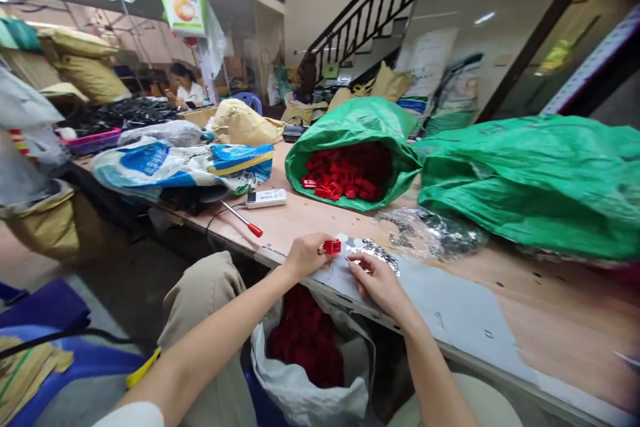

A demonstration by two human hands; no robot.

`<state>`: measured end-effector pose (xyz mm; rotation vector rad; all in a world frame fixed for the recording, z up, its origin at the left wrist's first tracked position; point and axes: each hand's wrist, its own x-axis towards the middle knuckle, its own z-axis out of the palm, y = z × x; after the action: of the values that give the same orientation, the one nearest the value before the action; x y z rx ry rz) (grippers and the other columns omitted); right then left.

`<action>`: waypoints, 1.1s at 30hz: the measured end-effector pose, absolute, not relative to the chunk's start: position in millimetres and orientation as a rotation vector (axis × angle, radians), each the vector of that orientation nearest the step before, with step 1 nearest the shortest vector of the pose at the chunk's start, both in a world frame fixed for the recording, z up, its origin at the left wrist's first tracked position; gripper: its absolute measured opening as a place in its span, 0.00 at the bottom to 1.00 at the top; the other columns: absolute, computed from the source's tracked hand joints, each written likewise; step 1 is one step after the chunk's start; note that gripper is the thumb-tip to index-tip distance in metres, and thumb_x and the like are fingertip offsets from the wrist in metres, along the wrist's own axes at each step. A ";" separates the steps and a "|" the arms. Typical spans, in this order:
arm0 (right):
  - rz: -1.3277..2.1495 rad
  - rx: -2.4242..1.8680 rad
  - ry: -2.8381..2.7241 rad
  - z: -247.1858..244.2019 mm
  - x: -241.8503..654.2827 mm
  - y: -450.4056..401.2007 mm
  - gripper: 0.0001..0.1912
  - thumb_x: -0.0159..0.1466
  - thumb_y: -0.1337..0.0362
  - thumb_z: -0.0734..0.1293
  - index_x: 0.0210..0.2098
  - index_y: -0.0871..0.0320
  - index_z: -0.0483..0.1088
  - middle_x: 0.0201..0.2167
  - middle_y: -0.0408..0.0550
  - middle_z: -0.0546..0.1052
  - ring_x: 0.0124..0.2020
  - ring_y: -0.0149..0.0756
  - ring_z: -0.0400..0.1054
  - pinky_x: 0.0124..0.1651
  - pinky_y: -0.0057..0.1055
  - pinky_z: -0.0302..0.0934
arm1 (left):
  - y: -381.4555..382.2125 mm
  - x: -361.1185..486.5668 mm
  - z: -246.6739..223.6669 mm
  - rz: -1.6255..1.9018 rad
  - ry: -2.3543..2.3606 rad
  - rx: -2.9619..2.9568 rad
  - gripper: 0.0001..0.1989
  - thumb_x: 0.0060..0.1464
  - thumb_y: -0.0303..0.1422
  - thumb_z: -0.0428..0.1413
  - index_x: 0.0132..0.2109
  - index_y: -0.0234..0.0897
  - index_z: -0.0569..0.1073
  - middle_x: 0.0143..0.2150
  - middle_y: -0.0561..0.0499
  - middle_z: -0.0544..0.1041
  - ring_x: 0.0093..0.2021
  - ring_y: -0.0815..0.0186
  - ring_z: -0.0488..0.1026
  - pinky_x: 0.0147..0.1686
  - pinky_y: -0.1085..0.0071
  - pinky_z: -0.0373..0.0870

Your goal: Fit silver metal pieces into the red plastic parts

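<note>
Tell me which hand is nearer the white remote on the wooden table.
Left. The left hand sits just below-right of the white remote; the right hand lies farther right.

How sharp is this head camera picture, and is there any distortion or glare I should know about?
Head view: wide-angle bending bows the table edge and stretches the green bag at the right; the left hand holding a red plastic piece and the right hand are fairly sharp; the clear bag of metal bits glints; the far background is soft.
</note>
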<state>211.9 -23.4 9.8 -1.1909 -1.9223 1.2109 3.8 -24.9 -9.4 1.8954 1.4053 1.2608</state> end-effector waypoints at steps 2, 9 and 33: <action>1.282 -1.155 -1.858 9.5 213.7 -23.1 0.20 0.63 0.49 0.64 0.45 0.57 0.70 0.22 0.38 0.67 0.18 0.34 0.66 0.27 0.32 0.60 | -22.7 6.4 -7.3 1.283 1.346 1.763 0.13 0.46 0.33 0.67 0.41 0.39 0.76 0.46 0.48 0.80 0.44 0.61 0.78 0.42 0.67 0.75; 1.315 -1.087 -1.621 16.8 221.5 -22.9 0.19 0.66 0.50 0.64 0.48 0.57 0.68 0.28 0.42 0.70 0.18 0.31 0.65 0.21 0.29 0.61 | -6.8 30.0 11.7 1.227 1.053 1.080 0.22 0.48 0.45 0.66 0.44 0.36 0.71 0.38 0.48 0.79 0.35 0.65 0.78 0.32 0.70 0.76; 1.028 -1.085 -1.759 11.4 218.5 -36.1 0.21 0.70 0.63 0.65 0.62 0.45 0.67 0.29 0.39 0.74 0.22 0.25 0.62 0.26 0.22 0.61 | -12.7 42.3 6.5 0.935 0.545 0.285 0.20 0.49 0.43 0.67 0.33 0.34 0.67 0.19 0.60 0.65 0.16 0.78 0.62 0.14 0.85 0.54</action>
<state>218.5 -36.1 11.4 -1.0848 -1.7593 1.0278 42.3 -12.7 6.5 0.2846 0.5448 0.9349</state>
